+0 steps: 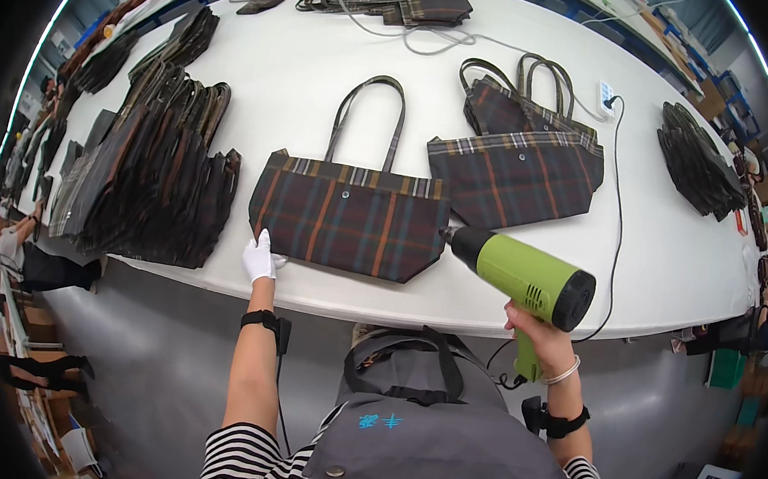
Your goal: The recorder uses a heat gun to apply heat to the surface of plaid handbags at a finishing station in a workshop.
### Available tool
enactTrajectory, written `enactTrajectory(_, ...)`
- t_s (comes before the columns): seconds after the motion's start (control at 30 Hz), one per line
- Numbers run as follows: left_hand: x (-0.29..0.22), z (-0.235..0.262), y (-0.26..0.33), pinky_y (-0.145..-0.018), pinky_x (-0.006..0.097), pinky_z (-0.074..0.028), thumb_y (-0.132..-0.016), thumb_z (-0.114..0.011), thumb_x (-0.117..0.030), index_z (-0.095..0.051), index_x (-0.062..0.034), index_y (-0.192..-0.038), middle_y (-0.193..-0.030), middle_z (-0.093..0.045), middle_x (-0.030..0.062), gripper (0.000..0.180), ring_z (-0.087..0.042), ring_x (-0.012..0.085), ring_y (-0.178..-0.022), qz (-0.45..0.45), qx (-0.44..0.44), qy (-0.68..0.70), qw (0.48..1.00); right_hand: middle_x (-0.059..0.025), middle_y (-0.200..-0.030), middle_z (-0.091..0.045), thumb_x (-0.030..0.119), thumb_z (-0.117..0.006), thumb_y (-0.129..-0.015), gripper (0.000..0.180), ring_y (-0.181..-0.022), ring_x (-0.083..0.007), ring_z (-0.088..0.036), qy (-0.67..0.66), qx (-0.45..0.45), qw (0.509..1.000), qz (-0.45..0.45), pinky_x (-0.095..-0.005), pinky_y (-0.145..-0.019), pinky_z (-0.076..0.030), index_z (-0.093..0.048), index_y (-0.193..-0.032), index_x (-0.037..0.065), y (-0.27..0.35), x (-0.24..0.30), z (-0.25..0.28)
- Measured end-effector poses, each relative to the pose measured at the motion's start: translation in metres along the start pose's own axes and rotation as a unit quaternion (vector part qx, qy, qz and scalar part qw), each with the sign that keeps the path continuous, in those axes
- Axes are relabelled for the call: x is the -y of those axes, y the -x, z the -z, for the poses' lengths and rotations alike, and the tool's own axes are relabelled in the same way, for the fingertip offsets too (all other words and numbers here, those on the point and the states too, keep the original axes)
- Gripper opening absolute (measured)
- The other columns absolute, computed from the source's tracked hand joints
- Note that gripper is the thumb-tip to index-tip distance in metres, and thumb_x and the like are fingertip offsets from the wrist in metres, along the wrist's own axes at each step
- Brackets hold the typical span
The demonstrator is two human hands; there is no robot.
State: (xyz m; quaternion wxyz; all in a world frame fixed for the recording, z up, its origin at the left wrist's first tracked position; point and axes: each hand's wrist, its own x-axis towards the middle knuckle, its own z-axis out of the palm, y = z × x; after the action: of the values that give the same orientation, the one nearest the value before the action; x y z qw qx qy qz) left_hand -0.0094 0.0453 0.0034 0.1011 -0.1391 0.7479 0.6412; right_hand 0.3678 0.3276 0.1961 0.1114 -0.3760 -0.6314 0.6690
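Note:
A dark plaid tote bag (346,215) lies flat on the white table in front of me, its handle loop stretched away from me. My left hand (261,257), in a white glove, rests at the bag's lower left corner; its fingers are partly out of sight, with the thumb pointing up. In my bare right hand (541,332) is a green heat gun (524,272), gripped by its handle. Its dark nozzle points left and ends close by the bag's right edge. Whether the nozzle touches the fabric I cannot tell.
More plaid totes (517,178) lie overlapped at the right. A thick row of dark bags (162,171) fills the left side; another pile (701,164) sits far right, and folded bags (423,0) at the back. The black cord (620,211) runs to a white power strip (606,98).

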Motion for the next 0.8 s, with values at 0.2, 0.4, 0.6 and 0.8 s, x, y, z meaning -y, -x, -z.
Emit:
enactTrajectory(0.2,-0.009,0.008,0.001,-0.039,0.034,-0.053,-0.089,-0.057,-0.029,-0.049,0.0056,-0.092,-0.073,-0.059,0.0180,0.036,-0.061,0.0281,-0.047,-0.005,0.049,-0.003,0.999,-0.0025,-0.081,-0.061,0.016,-0.070,-0.078,0.021,-0.068,-0.0111,-0.058,0.026,-0.065,0.996,0.060,-0.0247,-0.058,-0.045,-0.061,-0.092,0.004,-0.026,0.011,-0.019)
enactTrajectory(0.4,0.001,0.038,-0.017,-0.040,0.035,-0.054,-0.089,-0.057,-0.027,-0.050,0.0048,-0.094,-0.078,-0.060,0.0167,0.033,-0.062,0.0276,-0.051,-0.006,0.038,0.000,0.999,-0.0018,-0.077,-0.061,0.013,-0.071,-0.076,0.019,-0.067,-0.0101,-0.058,-0.003,-0.045,0.997,0.058,-0.0252,-0.058,-0.045,-0.061,-0.089,0.003,-0.032,0.014,-0.039)
enactTrajectory(0.6,0.006,0.053,-0.019,-0.039,0.033,-0.053,-0.088,-0.059,-0.027,-0.051,0.0050,-0.100,-0.076,-0.060,0.0143,0.035,-0.059,0.0241,-0.048,-0.010,0.033,0.012,0.999,-0.0018,-0.078,-0.060,0.014,-0.070,-0.077,0.020,-0.066,-0.0108,-0.058,0.005,-0.040,0.998,0.051,-0.0248,-0.056,-0.045,-0.061,-0.092,0.004,-0.021,0.006,-0.044)
enactTrajectory(0.8,0.008,0.052,-0.018,-0.036,0.030,-0.049,-0.089,-0.059,-0.029,-0.050,0.0082,-0.102,-0.075,-0.059,0.0144,0.040,-0.056,0.0206,-0.043,-0.018,0.039,0.012,0.999,-0.0018,-0.079,-0.059,0.016,-0.070,-0.076,0.021,-0.067,-0.0110,-0.058,0.014,-0.058,0.997,0.054,-0.0253,-0.056,-0.045,-0.060,-0.090,0.004,-0.023,0.006,-0.058)
